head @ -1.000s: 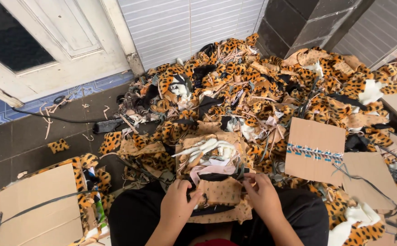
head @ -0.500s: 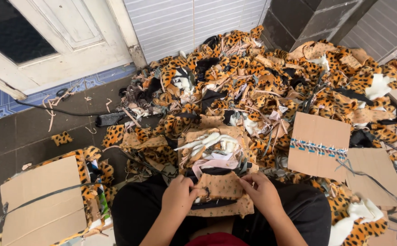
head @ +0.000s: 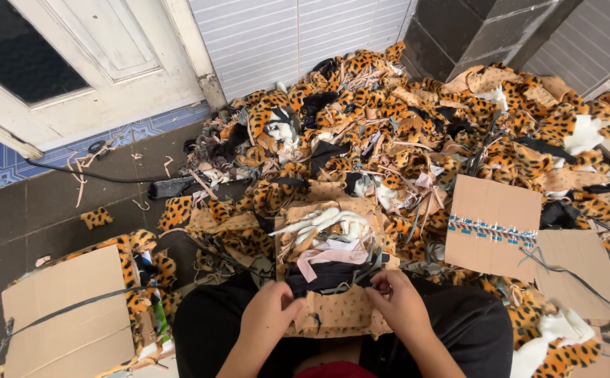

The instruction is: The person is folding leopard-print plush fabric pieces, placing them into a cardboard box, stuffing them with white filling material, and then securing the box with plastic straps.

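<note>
- My left hand (head: 268, 316) and right hand (head: 397, 302) each pinch an edge of the tan fabric piece (head: 333, 311), so it lies flat across my lap for handling.
- The stacked fabric bundle (head: 329, 245) sits just beyond my hands, within reach.
- The leopard-print scrap heap (head: 417, 119) spreads further out; cardboard sheets (head: 493, 225) lie to my right.

Ahead of you, the heap of leopard-print scraps (head: 417, 133) blocks all the floor up to the tiled wall (head: 298, 35). Cardboard sheets (head: 494, 224) close off your right, and a strapped cardboard bundle (head: 67, 322) crowds your left. Your only open way runs over the dark floor (head: 39, 217) front-left, crossed by a black cable (head: 88, 173).
</note>
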